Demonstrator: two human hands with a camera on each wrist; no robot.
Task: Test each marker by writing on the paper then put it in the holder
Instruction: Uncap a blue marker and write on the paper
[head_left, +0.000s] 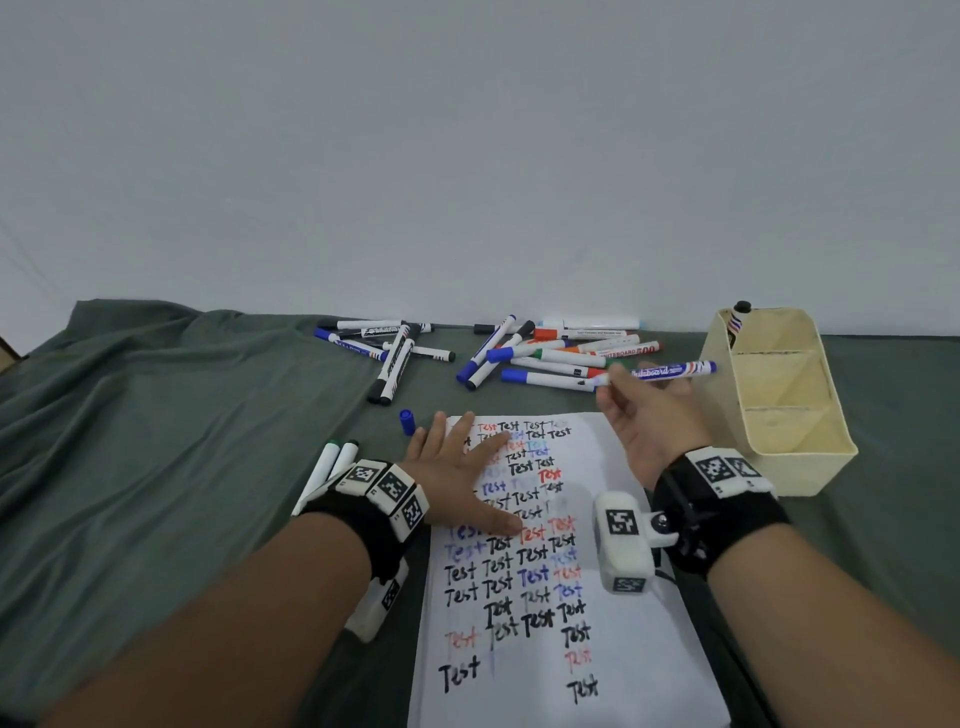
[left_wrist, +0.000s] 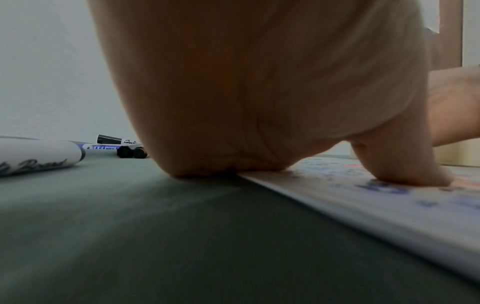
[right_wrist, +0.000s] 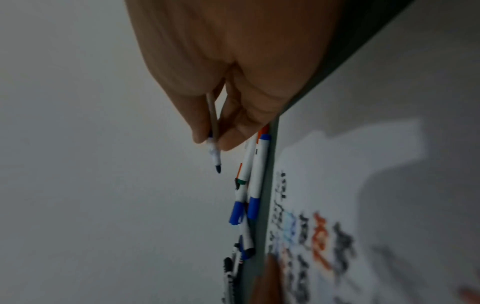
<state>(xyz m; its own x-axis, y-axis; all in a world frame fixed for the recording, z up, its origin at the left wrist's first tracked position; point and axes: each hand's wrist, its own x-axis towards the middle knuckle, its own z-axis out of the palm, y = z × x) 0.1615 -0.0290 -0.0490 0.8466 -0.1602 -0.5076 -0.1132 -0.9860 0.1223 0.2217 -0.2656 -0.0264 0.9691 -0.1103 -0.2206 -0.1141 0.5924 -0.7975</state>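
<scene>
Only right wrist view shows the uncapped blue marker (right_wrist: 213, 144) tip, pinched by right hand (head_left: 644, 415) | left hand (head_left: 457, 467) flat on paper (head_left: 623, 649) | holder (head_left: 789, 415): one black-capped marker (head_left: 737, 317), rear compartment.

We note the paper (head_left: 566, 597) lying nearest us on the desk (head_left: 156, 467), the holder (head_left: 779, 405) to its right, one marker (head_left: 736, 322) standing in the holder's far compartment. Behind the paper lie two marker heaps, left (head_left: 389, 353) and right (head_left: 550, 353); a loose cap (head_left: 407, 421) and two markers (head_left: 332, 462) sit left of the paper.
</scene>
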